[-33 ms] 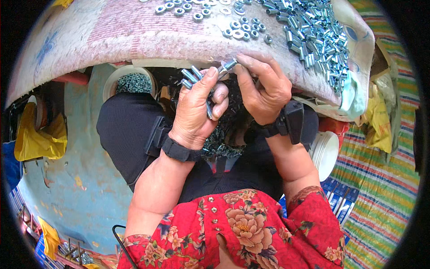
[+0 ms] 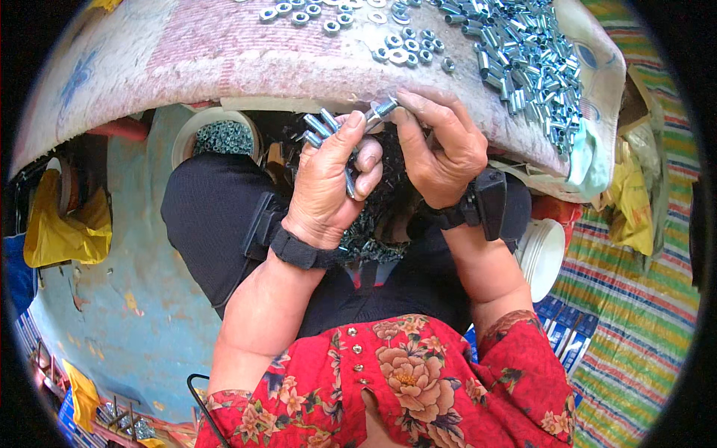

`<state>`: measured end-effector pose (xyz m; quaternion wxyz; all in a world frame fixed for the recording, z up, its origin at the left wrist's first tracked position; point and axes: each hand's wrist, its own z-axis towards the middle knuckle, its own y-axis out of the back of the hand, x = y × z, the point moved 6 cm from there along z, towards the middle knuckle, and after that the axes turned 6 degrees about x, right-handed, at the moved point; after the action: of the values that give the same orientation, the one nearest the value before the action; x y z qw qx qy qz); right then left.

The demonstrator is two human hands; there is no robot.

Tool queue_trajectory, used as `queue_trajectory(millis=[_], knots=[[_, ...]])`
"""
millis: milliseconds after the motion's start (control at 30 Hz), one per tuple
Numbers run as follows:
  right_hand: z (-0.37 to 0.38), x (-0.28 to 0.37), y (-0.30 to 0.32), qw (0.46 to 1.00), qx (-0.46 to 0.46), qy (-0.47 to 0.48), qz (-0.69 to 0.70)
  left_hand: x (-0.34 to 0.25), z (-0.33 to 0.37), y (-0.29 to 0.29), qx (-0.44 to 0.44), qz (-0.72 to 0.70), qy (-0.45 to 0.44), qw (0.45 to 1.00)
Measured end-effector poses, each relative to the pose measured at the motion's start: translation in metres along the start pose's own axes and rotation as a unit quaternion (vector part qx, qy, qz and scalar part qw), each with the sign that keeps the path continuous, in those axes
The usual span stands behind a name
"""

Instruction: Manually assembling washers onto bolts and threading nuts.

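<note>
My left hand [image 2: 320, 190] is closed around several shiny metal bolts [image 2: 314, 128], whose ends stick out to the left of its thumb. Between that thumb and the fingers it also pinches one bolt [image 2: 385, 108] that points up to the right and carries a flat washer [image 2: 374, 109]. Bent toward this bolt, my right hand [image 2: 447, 153] has thumb and forefinger at its tip; whether a small part sits between them is hidden. Just beyond the hands, nuts and washers [image 2: 411, 46] lie on a cloth-covered table [image 2: 254, 78].
A heap of metal sleeves [image 2: 526, 63] covers the table's right side. Under the table edge, a white bucket [image 2: 179, 142] holds nuts [image 2: 224, 138]. Dark metal pieces [image 2: 370, 243] lie between my knees. A white tub [image 2: 544, 257] stands right, by a striped sheet [image 2: 627, 328].
</note>
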<state>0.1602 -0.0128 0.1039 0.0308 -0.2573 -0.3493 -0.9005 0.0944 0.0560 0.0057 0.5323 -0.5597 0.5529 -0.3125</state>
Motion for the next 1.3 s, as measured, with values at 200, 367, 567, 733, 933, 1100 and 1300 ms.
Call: queue_trajectory(millis=[200,367,567,733,933,1100,1300], knots=[[-0.005,-0.018,-0.007,0.984,-0.012,-0.122,0.129,-0.001,0.004,-0.004,0.029,-0.014,0.012,0.999],[-0.004,-0.034,-0.024,0.846,0.124,-0.311,0.416,-0.013,0.002,0.0,0.05,0.102,-0.043,0.993],[0.035,-0.051,0.008,0.982,0.161,-0.101,0.018,-0.012,0.001,-0.004,0.03,0.082,-0.038,0.995],[0.04,-0.064,-0.008,0.964,0.205,0.02,-0.167,-0.01,0.006,0.001,0.02,0.058,-0.029,0.998],[0.046,-0.077,-0.011,0.917,0.289,0.037,-0.272,-0.01,0.007,0.003,0.021,0.063,-0.015,0.998],[0.033,-0.041,0.012,0.93,0.265,-0.166,0.195,-0.008,0.005,-0.004,0.036,0.102,-0.01,0.994],[0.02,-0.021,0.011,0.961,0.248,-0.058,0.105,-0.002,0.002,-0.006,0.013,0.139,-0.031,0.99]])
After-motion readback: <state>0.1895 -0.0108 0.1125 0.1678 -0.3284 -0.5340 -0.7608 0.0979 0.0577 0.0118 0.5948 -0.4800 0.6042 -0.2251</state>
